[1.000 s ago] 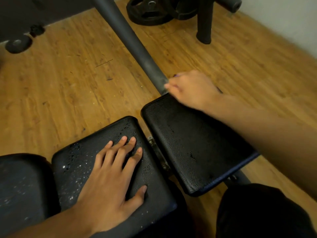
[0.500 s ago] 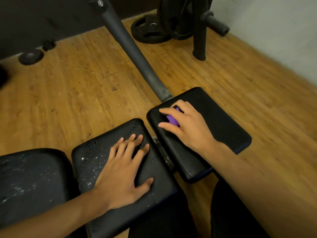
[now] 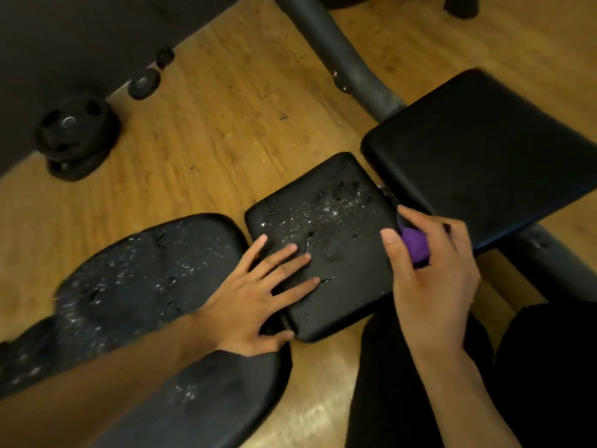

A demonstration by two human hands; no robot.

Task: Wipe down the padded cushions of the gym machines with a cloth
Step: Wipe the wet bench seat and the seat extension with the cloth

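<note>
Cloth (image 3: pixel 415 245): purple, wadded, long axis not discernible. Sits at the right edge of the cracked, white-flecked middle cushion (image 3: pixel 339 260), beside the smooth right cushion (image 3: pixel 478 150). Wooden floor (image 3: pixel 200 130); weight plate (image 3: pixel 77 130) far left. My right hand (image 3: pixel 433 273) curls round the cloth; my left hand (image 3: pixel 255 299) lies flat on the middle cushion.

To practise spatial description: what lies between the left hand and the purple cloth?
In the head view, only a bare stretch of the cracked, white-flecked middle cushion lies between the left hand and the purple cloth, which the right hand grips.
</note>
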